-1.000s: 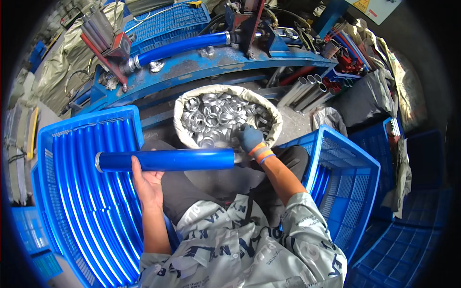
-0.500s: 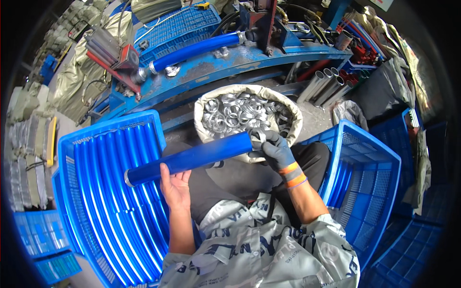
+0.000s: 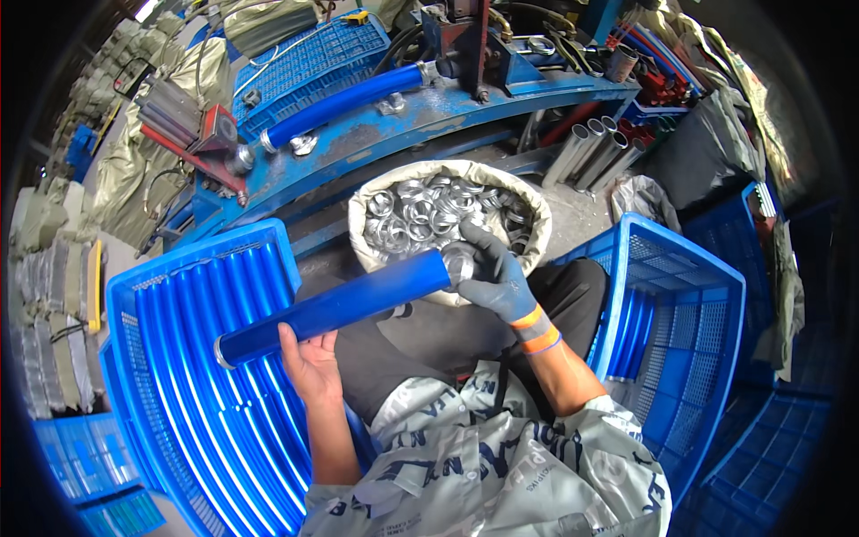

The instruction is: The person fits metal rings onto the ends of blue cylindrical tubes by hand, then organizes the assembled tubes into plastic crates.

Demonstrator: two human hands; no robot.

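A blue tube slants across my lap, its right end higher. My bare left hand holds it from below, with the thumb along the near side. A silver metal ring sits on the tube's left end. At the right end my gloved right hand grips another metal ring between thumb and fingers, close against the tube's mouth. Whether the ring is seated on the tube, I cannot tell. Just beyond, a cream fabric-lined tub holds many loose metal rings.
On my left stands a blue crate filled with blue tubes. Another blue crate on my right holds a few tubes. Ahead, a blue metal bench carries a clamped blue tube. Bare metal tubes stand beside it.
My right hand has turned, with its fingers raised, and the ring at the tube's right end shows more fully. The tube and both hands appear slightly further left as the whole view shifts.
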